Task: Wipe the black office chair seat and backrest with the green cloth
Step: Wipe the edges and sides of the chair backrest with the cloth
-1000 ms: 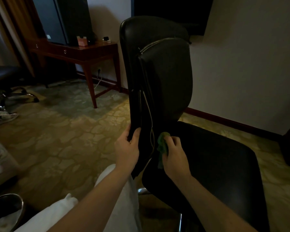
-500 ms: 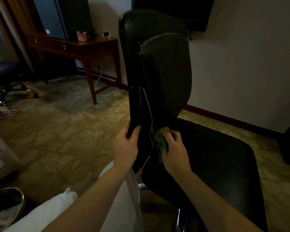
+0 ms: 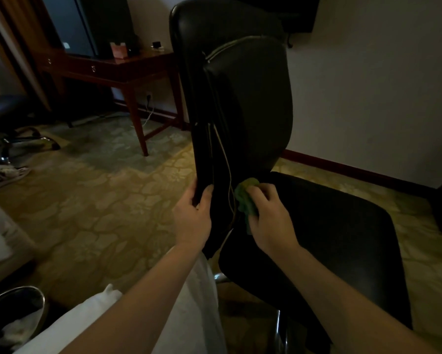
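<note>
The black office chair stands side-on in front of me, its tall backrest (image 3: pixel 250 98) upright at centre and its seat (image 3: pixel 337 238) spreading to the right. My left hand (image 3: pixel 194 215) grips the backrest's lower left edge, thumb on the near side. My right hand (image 3: pixel 271 218) holds the bunched green cloth (image 3: pixel 245 200) and presses it against the bottom of the backrest, just above the seat. A loose pale cord hangs down the backrest's side between my hands.
A dark wooden desk (image 3: pixel 117 70) with a pink box stands at the back left against the wall. Another chair's base (image 3: pixel 23 141) and a shoe (image 3: pixel 5 175) lie at the far left. A metal bin (image 3: pixel 15 315) sits at the lower left. Patterned carpet surrounds the chair.
My right hand has slid the green cloth slightly up the base of the backrest. My left hand keeps its grip on the backrest edge.
</note>
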The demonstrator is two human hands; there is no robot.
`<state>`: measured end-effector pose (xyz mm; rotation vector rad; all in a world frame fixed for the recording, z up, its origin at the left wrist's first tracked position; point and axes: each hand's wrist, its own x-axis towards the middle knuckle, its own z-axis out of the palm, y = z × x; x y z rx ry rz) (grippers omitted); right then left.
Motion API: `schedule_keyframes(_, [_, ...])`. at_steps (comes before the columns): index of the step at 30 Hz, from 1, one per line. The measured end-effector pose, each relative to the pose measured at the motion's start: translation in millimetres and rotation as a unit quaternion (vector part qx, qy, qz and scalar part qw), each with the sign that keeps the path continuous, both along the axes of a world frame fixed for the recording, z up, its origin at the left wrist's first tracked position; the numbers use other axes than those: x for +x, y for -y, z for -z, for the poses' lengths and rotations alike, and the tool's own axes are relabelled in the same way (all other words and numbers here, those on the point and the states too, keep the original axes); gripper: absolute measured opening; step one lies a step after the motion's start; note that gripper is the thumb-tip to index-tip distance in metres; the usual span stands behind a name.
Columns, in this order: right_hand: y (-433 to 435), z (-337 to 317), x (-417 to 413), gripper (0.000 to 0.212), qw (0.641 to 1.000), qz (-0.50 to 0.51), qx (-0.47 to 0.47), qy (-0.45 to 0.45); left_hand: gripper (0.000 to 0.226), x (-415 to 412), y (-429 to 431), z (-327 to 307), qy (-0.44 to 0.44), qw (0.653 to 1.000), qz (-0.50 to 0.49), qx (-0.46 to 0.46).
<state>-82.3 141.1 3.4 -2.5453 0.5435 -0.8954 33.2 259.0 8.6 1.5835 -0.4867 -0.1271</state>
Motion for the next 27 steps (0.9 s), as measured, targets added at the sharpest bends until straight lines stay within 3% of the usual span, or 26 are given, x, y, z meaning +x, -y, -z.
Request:
schedule_keyframes(6, [-4.9,36.0,-14.2,0.046,0.996,-0.013,0.067,-0.052,0.043,-0.5,-0.2,3.0,0.004,1.000,0.000,-0.002])
schedule_keyframes(15, [13.8,-27.2,-1.9,0.044,0.999,0.010,0.031,0.025,0.042,-1.1,0.5,1.9,-0.005,1.000,-0.001,-0.009])
schedule_keyframes(22, [-20.5,49.5,-21.3,0.044,0.993,-0.009,0.071,-0.097,0.037,-2.7,-2.3,2.8,0.012,1.000,0.011,-0.009])
schedule_keyframes(27, [-8.1,28.7,-14.1,0.045,0.997,0.022,0.056,-0.038,0.046,-1.8,-4.6,10.7,0.008,1.000,0.015,-0.007])
